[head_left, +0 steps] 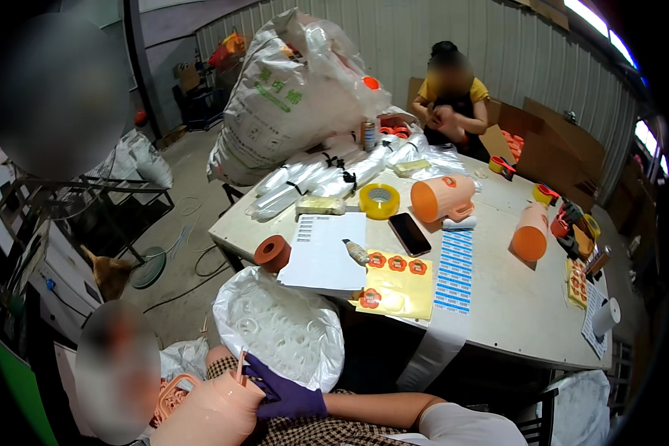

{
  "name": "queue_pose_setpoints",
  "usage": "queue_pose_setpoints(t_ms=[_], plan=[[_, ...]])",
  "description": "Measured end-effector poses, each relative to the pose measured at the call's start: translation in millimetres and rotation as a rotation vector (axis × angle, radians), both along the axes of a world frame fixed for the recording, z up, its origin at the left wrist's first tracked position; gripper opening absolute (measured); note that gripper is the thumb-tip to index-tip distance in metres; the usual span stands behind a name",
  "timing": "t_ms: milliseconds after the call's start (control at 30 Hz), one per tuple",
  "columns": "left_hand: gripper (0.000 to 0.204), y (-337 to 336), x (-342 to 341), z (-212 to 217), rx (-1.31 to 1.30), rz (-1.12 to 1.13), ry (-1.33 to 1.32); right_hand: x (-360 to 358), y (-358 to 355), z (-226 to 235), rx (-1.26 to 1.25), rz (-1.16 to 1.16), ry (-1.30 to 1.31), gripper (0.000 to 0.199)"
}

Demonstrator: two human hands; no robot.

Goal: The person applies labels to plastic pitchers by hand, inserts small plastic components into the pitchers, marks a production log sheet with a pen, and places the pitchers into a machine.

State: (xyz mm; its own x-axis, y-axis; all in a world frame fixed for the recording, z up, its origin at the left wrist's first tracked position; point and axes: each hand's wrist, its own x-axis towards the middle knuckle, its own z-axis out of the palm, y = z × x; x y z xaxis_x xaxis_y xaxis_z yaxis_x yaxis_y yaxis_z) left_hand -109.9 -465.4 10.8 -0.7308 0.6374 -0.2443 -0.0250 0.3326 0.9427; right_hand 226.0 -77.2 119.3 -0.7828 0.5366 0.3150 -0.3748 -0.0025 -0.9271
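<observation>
A peach plastic jug [208,412] lies tilted at the lower left, its mouth turned toward my right hand. My right hand [286,394], in a purple glove, is closed on the jug's rim, with some fingers hidden behind it. A thin peach strip [241,366] stands up at the mouth beside the fingers; whether I hold it too is unclear. My left hand does not show. Just beyond the glove, a white bag [331,357] holds many translucent rings [267,323]. Left of the jug, small peach parts [172,405] are partly covered by a blurred patch.
On the white table [498,297] are paper sheets [323,260], flower stickers [398,286], a phone [409,234], yellow tape [379,201] and two peach jugs [442,199]. A large white sack [290,97] and plastic bundles occupy the back. Across sits a person [453,104] near cardboard boxes.
</observation>
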Motion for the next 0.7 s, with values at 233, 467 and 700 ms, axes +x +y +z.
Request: queue_pose_setpoints(t_ms=[233, 467, 700], plan=[[0.071, 63.6, 74.6, 125.9, 0.075, 0.04, -0.181, -17.7, -2.1, 6.3, -0.183, 0.016, -0.019, 0.11], [0.084, 68.0, 106.1, 145.2, 0.005, 0.128, 0.221, -74.6, -30.1, 2.5, 0.07, 0.129, 0.079, 0.105], [0.113, 58.4, 95.0, 111.8, -0.422, 0.004, 0.904, -79.2, -36.9, 1.2, 0.198, 0.24, -0.025, 0.093]])
